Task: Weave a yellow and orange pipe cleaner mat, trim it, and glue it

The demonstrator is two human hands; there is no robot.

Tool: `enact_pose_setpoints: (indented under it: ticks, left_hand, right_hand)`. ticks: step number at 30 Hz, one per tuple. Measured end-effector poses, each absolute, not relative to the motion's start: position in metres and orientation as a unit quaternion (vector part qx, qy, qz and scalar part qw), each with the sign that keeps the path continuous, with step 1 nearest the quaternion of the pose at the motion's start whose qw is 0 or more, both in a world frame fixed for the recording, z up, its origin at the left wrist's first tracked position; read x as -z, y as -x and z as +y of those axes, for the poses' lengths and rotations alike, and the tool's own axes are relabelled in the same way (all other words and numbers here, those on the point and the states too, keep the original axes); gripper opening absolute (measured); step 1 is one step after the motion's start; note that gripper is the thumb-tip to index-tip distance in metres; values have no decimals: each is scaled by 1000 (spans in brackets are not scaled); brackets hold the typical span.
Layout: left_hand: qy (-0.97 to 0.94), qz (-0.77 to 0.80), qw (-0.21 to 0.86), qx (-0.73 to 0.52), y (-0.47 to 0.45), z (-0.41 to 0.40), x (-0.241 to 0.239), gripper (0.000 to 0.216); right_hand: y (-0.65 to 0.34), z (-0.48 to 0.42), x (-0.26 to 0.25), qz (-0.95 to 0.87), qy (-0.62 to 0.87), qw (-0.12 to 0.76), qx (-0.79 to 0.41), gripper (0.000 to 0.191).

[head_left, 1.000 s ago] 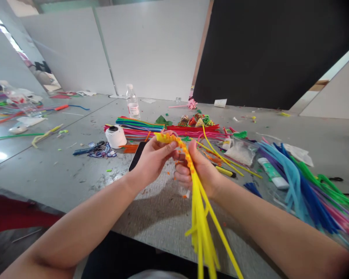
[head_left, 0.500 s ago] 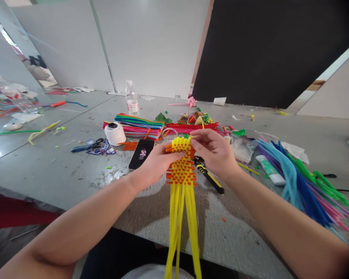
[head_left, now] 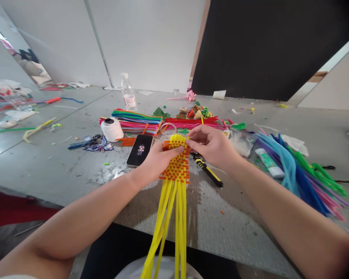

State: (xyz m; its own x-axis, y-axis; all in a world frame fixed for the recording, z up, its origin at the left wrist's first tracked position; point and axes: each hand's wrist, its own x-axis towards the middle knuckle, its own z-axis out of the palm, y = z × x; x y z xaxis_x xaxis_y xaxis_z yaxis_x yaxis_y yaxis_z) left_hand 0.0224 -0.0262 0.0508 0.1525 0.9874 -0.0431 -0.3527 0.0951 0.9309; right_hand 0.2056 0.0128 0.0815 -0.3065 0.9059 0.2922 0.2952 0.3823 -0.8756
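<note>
A woven strip of yellow and orange pipe cleaners point(head_left: 177, 167) is held up above the near part of the table, its long yellow ends hanging down past the edge. My left hand point(head_left: 159, 157) grips the strip's left side near the top, thumb across its front. At the upper right corner, my right hand point(head_left: 208, 142) pinches the strip's edge between thumb and fingertips; what exactly lies in that pinch is too small to tell. Just below my right hand, yellow-and-black pliers point(head_left: 208, 173) lie on the table. A phone point(head_left: 140, 150) lies by my left hand.
Behind the hands lie bundles of coloured pipe cleaners point(head_left: 138, 121), a white thread cone point(head_left: 112, 129) and a water bottle point(head_left: 128, 93). To the right are a green-and-white tube point(head_left: 269, 162) and loose blue pipe cleaners point(head_left: 298, 180). Keys point(head_left: 88, 142) sit left.
The woven strip and its hanging yellow ends have swung slightly left. Both hands keep their hold, and the right fingers have shifted a little along the top edge. The view has moved slightly.
</note>
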Motion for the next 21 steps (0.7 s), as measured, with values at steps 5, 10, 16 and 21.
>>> enact_pose_setpoints:
  ticks: [5,10,16,21]
  left_hand:
    - [-377,362,663,-535,-23,-26,-53,17]
    - [-381,367,653,-542,-23,-27,-54,15]
    - [-367,371,635,-570,-27,-31,-54,13]
    - [-380,367,625,-575,-27,-29,-49,14]
  right_hand:
    - [-206,12,-83,-667,387,356,-528,50]
    - [-198,10,-74,-598,436,347,-575,48]
    - [-192,7,-67,-564,434,351,-609,31]
    - [-189,6,-65,-547,424,374,-618,23]
